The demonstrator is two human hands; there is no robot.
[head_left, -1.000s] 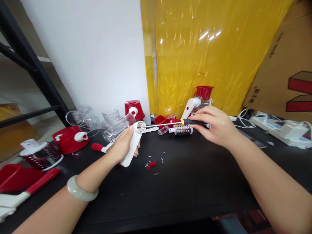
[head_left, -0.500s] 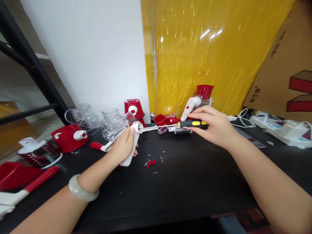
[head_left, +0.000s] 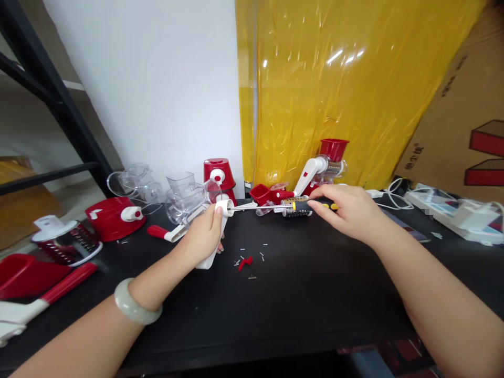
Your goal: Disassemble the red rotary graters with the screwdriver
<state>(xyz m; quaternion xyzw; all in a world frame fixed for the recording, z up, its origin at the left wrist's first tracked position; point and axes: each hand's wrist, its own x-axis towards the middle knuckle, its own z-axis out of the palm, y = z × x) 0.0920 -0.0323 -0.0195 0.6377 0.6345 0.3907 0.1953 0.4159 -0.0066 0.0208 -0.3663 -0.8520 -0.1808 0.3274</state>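
My left hand (head_left: pixel 205 231) is closed around a white plastic grater arm (head_left: pixel 226 207), its round collar facing right. In my right hand (head_left: pixel 342 210) is a screwdriver (head_left: pixel 302 206) with a black and yellow handle, pinched between thumb and fingers. Its long shaft lies almost level and the tip reaches into the collar; the tip itself is hidden. On the black table below are a small red plastic piece (head_left: pixel 244 263), several loose screws (head_left: pixel 262 256) and a dark pin (head_left: pixel 252 277). Behind the screwdriver lies a metal grating drum (head_left: pixel 297 207).
To the left stand a red base (head_left: pixel 114 219), another grating drum (head_left: pixel 66 241) and a red-handled crank (head_left: pixel 69 284). Clear plastic housings (head_left: pixel 185 202) sit behind my left hand. An assembled grater (head_left: pixel 333 157) is at the back; a power strip (head_left: pixel 449 212) lies right.
My right hand has turned around the screwdriver handle, its fingers now more curled. The screwdriver tip stays at the collar. The whole view has shifted slightly.
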